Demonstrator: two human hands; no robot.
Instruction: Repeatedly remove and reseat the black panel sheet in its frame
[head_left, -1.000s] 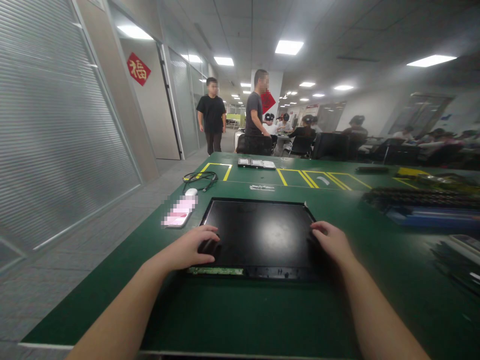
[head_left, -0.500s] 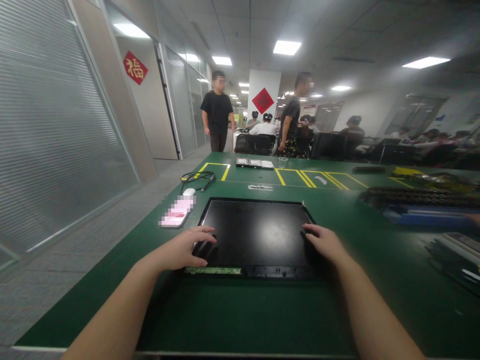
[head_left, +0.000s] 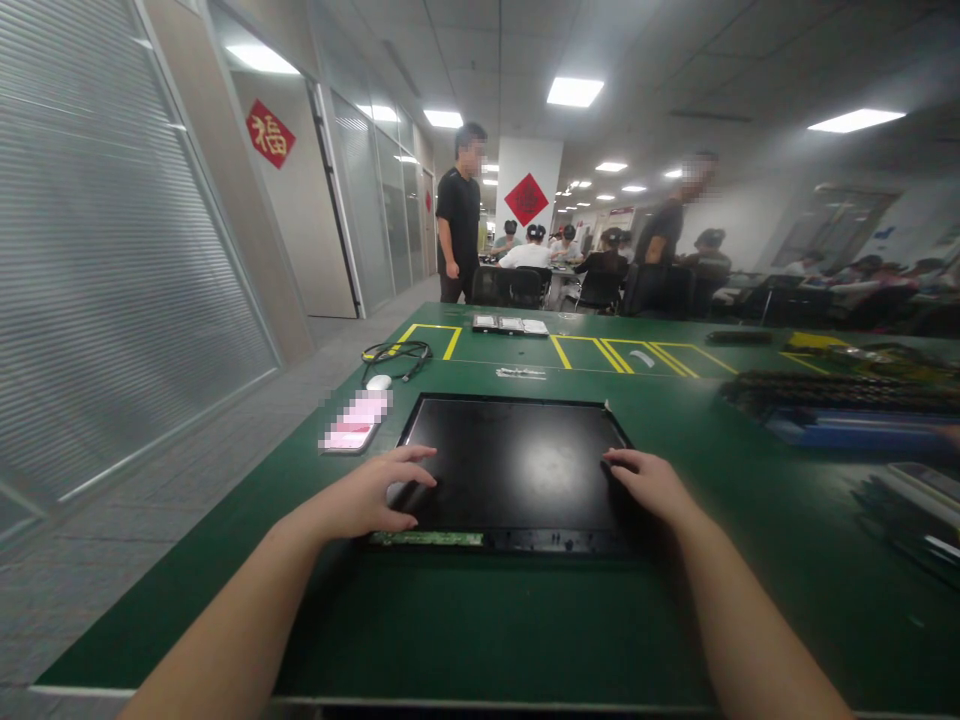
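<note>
A black flat display panel (head_left: 517, 460) lies face up on the green table in front of me, its dark glass reflecting a light. Along its near edge runs a thin green circuit board (head_left: 429, 539) set in the black frame. My left hand (head_left: 386, 490) is at the panel's left side, fingers apart over its edge and the thumb near the board. At the right side is my right hand (head_left: 649, 482), its fingertips at the edge of the glass and its fingers partly stretched out. Neither hand is closed round the panel; whether the fingertips press on it is hard to tell.
Left of the panel lie a phone (head_left: 355, 420), a white mouse (head_left: 379, 383) and a coiled black cable (head_left: 397, 355). Several drives (head_left: 510, 325) sit farther back. Dark parts and a blue tray (head_left: 847, 428) stand at right. People are beyond the table (head_left: 510, 640).
Both hands and the panel have stayed almost still. In the background, two standing people have moved to the right.
</note>
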